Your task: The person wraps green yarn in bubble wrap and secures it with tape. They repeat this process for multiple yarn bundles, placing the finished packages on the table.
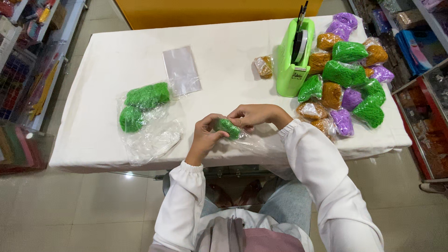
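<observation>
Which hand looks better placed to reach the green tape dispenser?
Probably the right hand: it lies nearer the tape dispenser, on the same side of the table. The left hand grips the green bundle.

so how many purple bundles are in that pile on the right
4 show: one at the pile's far end, one on its right edge, one mid-pile, one nearest the person. Others may be buried underneath.
</observation>
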